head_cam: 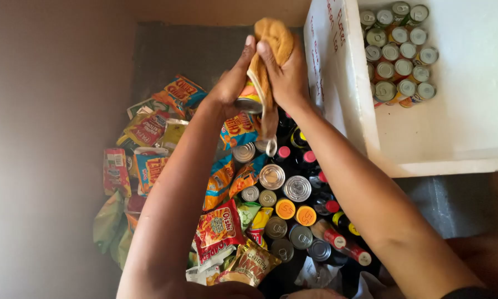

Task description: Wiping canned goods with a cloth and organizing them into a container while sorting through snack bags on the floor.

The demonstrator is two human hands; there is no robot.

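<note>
My left hand (233,82) grips a drink can (249,99) held above a heap of goods. Against that can my right hand (285,72) presses an orange-brown cloth (273,39); the cloth folds over the can's side and hides much of it. Both arms reach forward from the bottom of the view. Below the hands stand several upright cans (285,185) and dark bottles with coloured caps (310,158), seen from above.
A white foam box (426,138) at the right holds several cans (398,52) packed in its far corner. Colourful snack packets (149,133) lie piled at the left and front (221,224). A dark mat (177,50) lies beyond, with bare floor at the far left.
</note>
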